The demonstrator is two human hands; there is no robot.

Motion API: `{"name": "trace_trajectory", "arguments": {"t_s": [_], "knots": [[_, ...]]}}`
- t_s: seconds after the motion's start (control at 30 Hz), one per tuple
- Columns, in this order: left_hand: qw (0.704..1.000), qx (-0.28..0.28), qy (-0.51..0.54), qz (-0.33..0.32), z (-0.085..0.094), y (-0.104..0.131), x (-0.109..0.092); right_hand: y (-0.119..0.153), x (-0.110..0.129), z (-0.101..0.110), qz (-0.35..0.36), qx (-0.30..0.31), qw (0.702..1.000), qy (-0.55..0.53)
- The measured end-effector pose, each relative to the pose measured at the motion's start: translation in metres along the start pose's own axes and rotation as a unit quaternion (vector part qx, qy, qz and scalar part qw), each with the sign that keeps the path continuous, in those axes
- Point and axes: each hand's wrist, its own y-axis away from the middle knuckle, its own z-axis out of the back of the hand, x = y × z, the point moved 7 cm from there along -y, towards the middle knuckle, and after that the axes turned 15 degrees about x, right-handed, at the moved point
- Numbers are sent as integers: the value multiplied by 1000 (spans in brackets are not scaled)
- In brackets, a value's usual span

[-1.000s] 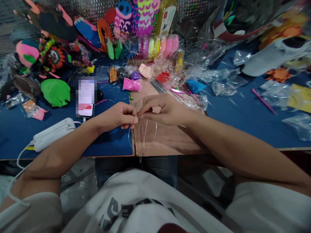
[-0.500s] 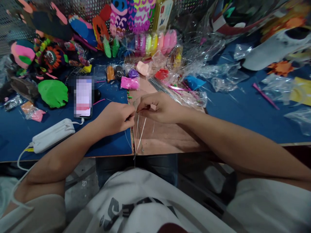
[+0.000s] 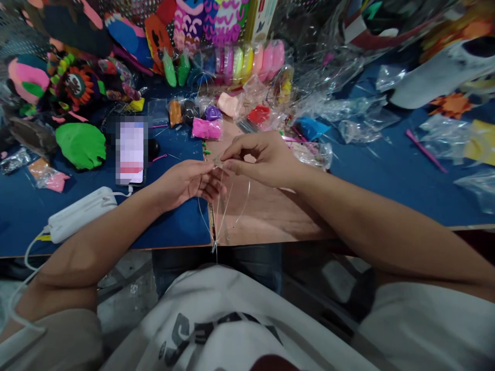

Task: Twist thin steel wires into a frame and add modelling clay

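Note:
Thin pale wires (image 3: 221,216) run from a twisted bunch at the table's front edge up to my fingertips, spreading into several strands. My left hand (image 3: 189,183) pinches the upper end of them between thumb and forefinger, its other fingers loosely curled with the palm partly turned up. Close against it, my right hand (image 3: 263,157) pinches at the same spot with thumb and forefinger. How the strands cross between the fingertips is too small to make out. Beneath both hands lies a brown board (image 3: 266,216) on the blue table (image 3: 170,226).
A phone (image 3: 131,149) on a cable and a white power bank (image 3: 83,214) lie to the left, near a green clay piece (image 3: 80,146). Coloured clay packs, such as a pink packet (image 3: 207,129), fill the back. Plastic wrappers (image 3: 358,118) and a purple stick (image 3: 425,149) lie right.
My left hand has turned from a closed, knuckles-up pose to a palm-up pinch. My right hand has risen slightly, and the strands below are spread wider.

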Motion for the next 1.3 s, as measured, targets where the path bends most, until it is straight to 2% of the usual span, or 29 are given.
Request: {"name": "trace_trajectory", "arguments": {"t_s": [0.2,0.37,0.47,0.6,0.73,0.83,0.93,1.03,1.17,1.3], "knots": [[1000,-3,13,-10,-3,-2,6,-2,-4,2,1,10,999,-41],[1000,1,-7,-10,-7,-3,4,-1,3,6,1,-2,1000,-14],[999,-15,-46,-14,-12,-2,2,-1,2,10,-15,-15,1000,-3],[990,-69,-99,-78,-16,-1,-3,-1,-6,9,-36,-23,996,-79],[970,-154,-87,-166,-8,5,-7,-2,-8,-2,-63,-7,978,-201],[946,-232,-71,-214,2,12,-15,-3,-3,-16,-75,34,966,-245],[932,-272,-51,-235,7,14,-20,-4,4,-35,-57,98,961,-251],[929,-271,-23,-253,7,13,-24,-4,4,-44,-43,106,964,-239],[939,-246,-4,-241,6,11,-24,-3,-1,-42,-54,75,973,-209],[944,-227,14,-240,4,13,-26,-5,-2,-39,-32,89,979,-182]]}}
